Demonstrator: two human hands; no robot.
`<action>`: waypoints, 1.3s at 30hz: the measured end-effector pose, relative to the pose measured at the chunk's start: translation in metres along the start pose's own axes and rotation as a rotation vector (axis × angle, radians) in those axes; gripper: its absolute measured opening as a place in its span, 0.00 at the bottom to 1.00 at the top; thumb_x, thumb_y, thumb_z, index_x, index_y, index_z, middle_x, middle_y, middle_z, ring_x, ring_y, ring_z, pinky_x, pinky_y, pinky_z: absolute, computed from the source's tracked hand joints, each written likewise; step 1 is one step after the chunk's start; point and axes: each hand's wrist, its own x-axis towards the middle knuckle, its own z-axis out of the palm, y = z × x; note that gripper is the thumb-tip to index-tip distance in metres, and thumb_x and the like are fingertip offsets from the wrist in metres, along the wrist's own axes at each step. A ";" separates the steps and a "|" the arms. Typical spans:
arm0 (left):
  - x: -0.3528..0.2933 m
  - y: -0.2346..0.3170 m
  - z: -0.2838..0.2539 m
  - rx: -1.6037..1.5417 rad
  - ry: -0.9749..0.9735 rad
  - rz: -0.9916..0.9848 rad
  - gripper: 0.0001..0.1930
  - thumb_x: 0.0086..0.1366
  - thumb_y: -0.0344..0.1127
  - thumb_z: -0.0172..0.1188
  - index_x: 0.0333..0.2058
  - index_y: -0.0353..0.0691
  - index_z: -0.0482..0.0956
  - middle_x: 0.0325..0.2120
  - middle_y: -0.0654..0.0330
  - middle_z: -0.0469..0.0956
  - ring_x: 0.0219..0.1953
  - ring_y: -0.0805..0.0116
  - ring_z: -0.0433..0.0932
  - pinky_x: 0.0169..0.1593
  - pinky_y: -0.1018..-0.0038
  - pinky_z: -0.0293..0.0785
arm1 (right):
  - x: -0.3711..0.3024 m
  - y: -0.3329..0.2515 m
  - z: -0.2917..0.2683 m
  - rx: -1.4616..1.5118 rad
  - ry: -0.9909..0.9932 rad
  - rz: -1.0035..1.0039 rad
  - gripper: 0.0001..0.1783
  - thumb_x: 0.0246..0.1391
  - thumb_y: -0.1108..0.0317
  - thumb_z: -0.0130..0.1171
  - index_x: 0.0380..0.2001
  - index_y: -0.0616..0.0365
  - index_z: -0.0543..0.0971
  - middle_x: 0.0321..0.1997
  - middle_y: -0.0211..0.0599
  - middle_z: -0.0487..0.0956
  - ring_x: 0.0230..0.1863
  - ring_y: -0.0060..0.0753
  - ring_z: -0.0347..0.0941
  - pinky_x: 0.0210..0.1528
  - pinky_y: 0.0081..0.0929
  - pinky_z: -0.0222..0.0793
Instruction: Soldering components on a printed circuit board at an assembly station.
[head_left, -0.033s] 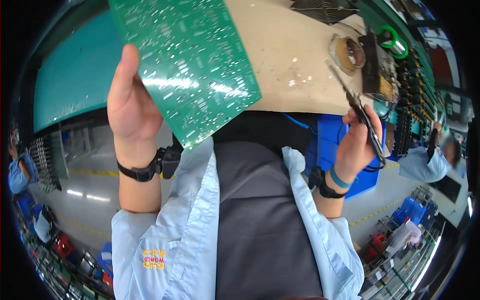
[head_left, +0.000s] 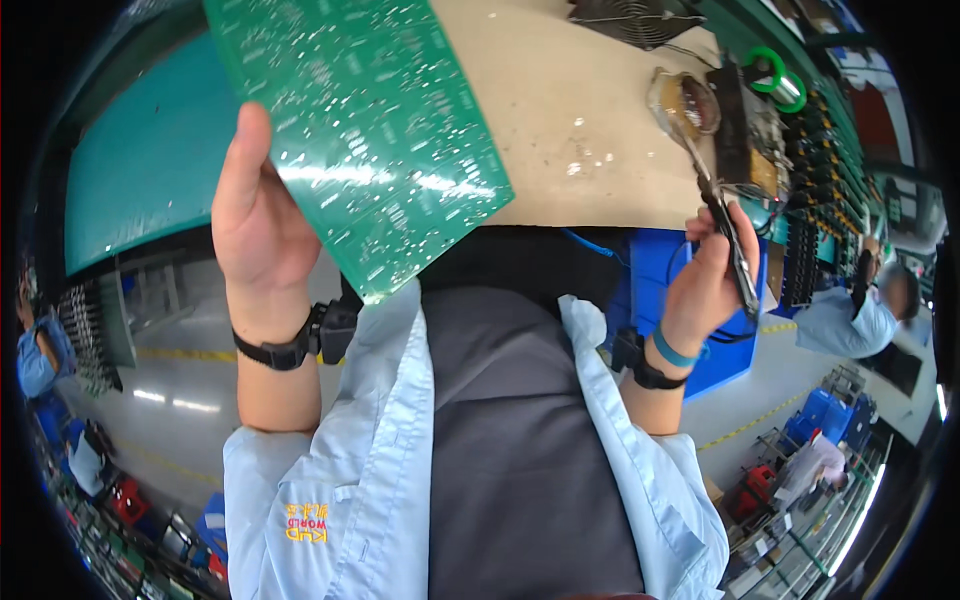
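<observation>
My left hand [head_left: 262, 215] is closed on the left edge of a large green circuit board [head_left: 375, 130], thumb upright by the edge and fingers hidden beneath it. The board is tilted, with many shiny solder points and white markings facing up. At the right, my right hand [head_left: 705, 275] grips the black handle of a soldering iron [head_left: 727, 230]. Its thin metal shaft points away from me, and the tip lies at the near edge of a small dish [head_left: 664, 98] holding amber and dark brown stuff. I cannot tell whether the tip touches it.
A tan work surface [head_left: 550, 130] with scattered bright specks lies ahead, beside a teal mat [head_left: 140, 150]. At the back right are a black fan with a wire guard [head_left: 640, 20], a green spool of wire [head_left: 788, 92] and a dark stand [head_left: 735, 130]. Below hangs a blue bin [head_left: 725, 365].
The soldering iron has turned a little, bringing its tip from beside the dish to the dish's near edge. The board and left hand have shifted only slightly in the picture.
</observation>
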 end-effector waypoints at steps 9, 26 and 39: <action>-0.001 -0.006 0.006 -0.019 0.003 -0.024 0.24 0.74 0.46 0.43 0.60 0.36 0.64 0.56 0.54 0.72 0.55 0.58 0.74 0.57 0.60 0.72 | 0.006 0.036 -0.002 -0.121 0.235 0.012 0.19 0.62 0.72 0.53 0.55 0.67 0.71 0.44 0.43 0.79 0.39 0.25 0.74 0.42 0.22 0.70; -0.001 -0.009 0.012 -0.041 0.018 -0.028 0.25 0.73 0.47 0.44 0.60 0.35 0.65 0.56 0.53 0.72 0.57 0.58 0.73 0.58 0.59 0.71 | 0.014 0.043 -0.012 0.004 0.206 0.062 0.21 0.64 0.66 0.53 0.57 0.67 0.69 0.44 0.43 0.79 0.40 0.26 0.74 0.41 0.21 0.70; -0.004 -0.011 0.009 -0.044 0.034 -0.021 0.25 0.73 0.46 0.44 0.61 0.36 0.64 0.57 0.53 0.71 0.57 0.58 0.73 0.58 0.59 0.70 | 0.013 0.044 -0.013 0.062 0.187 0.117 0.22 0.64 0.65 0.54 0.57 0.66 0.69 0.45 0.43 0.79 0.40 0.26 0.74 0.39 0.20 0.69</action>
